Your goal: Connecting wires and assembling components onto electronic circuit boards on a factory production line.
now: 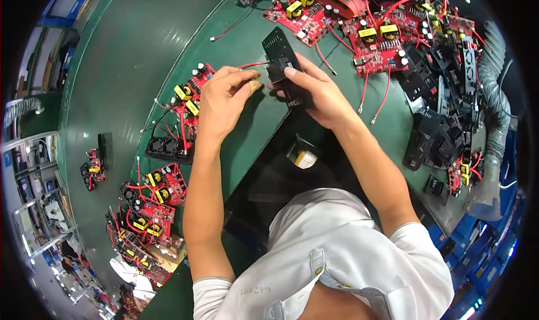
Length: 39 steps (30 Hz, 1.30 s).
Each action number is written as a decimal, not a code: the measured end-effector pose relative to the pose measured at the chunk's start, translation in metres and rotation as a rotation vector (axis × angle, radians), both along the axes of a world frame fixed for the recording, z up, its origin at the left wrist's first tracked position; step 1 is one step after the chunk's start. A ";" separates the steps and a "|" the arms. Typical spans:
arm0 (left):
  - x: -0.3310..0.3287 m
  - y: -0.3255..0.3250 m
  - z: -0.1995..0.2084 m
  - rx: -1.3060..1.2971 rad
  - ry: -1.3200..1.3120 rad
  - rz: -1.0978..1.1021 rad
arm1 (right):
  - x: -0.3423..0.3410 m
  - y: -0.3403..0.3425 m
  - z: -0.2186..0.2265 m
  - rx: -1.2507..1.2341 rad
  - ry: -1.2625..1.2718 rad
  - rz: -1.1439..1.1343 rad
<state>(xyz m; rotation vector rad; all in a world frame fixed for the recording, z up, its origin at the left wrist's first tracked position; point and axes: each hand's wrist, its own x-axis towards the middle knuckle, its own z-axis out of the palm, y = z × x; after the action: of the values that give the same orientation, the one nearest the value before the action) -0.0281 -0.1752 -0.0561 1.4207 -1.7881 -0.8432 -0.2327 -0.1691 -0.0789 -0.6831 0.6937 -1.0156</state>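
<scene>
My right hand (323, 92) grips a long black plastic panel (277, 46) with a row of holes near its far end, its thumb lying across the face. Just left of the panel, my left hand (220, 101) has thumb and fingers pinched together, with yellowish coverings on the fingertips. Whatever sits in that pinch is too small to make out. A red wire (252, 65) passes by these fingertips toward the panel's edge. Partly behind my left hand lies a red circuit board (182, 104) with yellow transformers. Black fans (168, 147) lie at its near end.
More red circuit boards (373, 53) with loose wires crowd the far right. Black plastic parts (432, 129) are heaped at the right, beside a grey flexible duct (497, 106). Further boards (160, 188) line the near left. A small board assembly (94, 165) sits on the green surface (120, 90).
</scene>
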 end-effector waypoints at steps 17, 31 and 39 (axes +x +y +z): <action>-0.009 0.009 -0.004 -0.203 -0.130 0.070 | 0.023 0.017 -0.002 -0.107 0.273 -0.031; 0.014 -0.036 0.037 0.143 -0.332 -0.181 | 0.023 0.031 0.004 -0.347 0.838 -0.122; -0.012 -0.078 -0.014 -0.164 -0.403 -0.414 | 0.034 0.051 0.003 -0.244 0.646 -0.160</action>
<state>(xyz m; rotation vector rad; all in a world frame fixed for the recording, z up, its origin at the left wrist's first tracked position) -0.0403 -0.2529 -0.0699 1.1892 -2.4549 -0.6142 -0.1989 -0.1176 -0.0755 -1.2084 1.2107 -1.0373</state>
